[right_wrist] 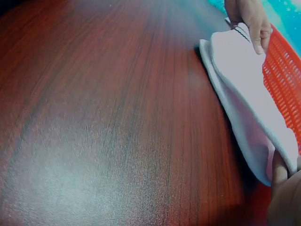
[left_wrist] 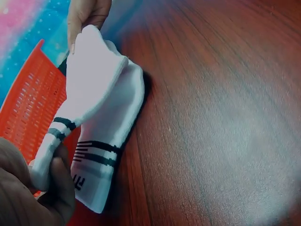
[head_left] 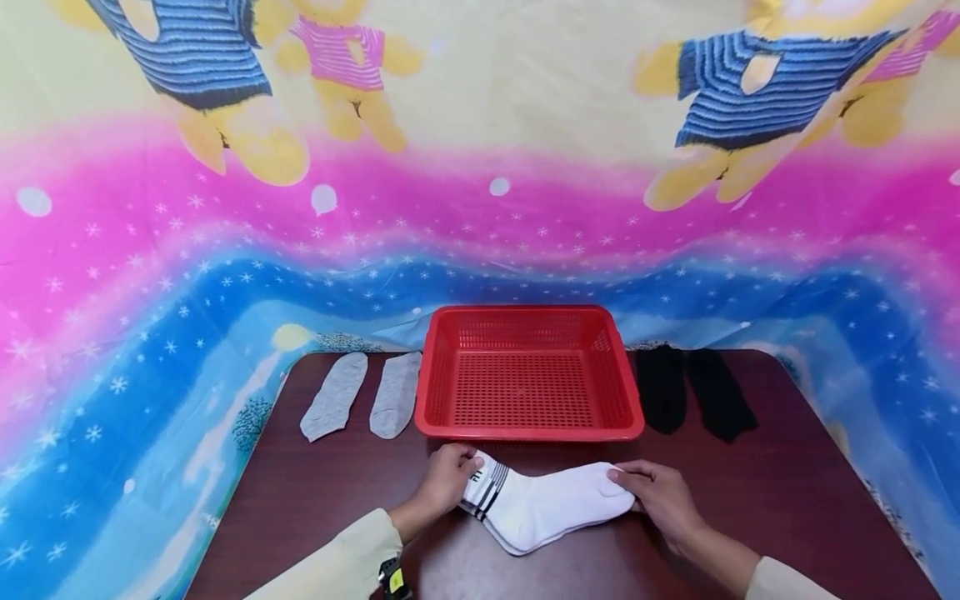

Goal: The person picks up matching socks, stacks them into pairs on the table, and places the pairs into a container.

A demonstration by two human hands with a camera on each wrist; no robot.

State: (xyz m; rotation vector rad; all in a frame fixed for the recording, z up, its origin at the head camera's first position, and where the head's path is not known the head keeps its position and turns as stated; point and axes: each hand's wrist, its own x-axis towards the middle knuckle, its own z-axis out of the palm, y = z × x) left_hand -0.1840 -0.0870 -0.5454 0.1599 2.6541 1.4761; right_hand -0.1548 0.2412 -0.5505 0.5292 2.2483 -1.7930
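Two white ankle-high socks with dark stripes at the cuffs lie one over the other in front of the basket. The upper white sock (head_left: 558, 496) is raised off the lower white sock (left_wrist: 115, 115), which rests on the table (head_left: 300, 517). My left hand (head_left: 444, 482) pinches the upper sock's cuff between thumb and fingers. At the toe end, my right hand (head_left: 666, 502) pinches the same sock, thumb on top and fingers underneath. Dark lettering shows on the lower sock's cuff in the left wrist view.
A red plastic basket (head_left: 528, 434) with nothing in it stands just beyond the white socks. Left of it lie two grey socks (head_left: 337, 396), the nearer one against its side. Two black socks (head_left: 662, 392) lie to its right. A cartoon-printed cloth (head_left: 495, 225) hangs behind the table.
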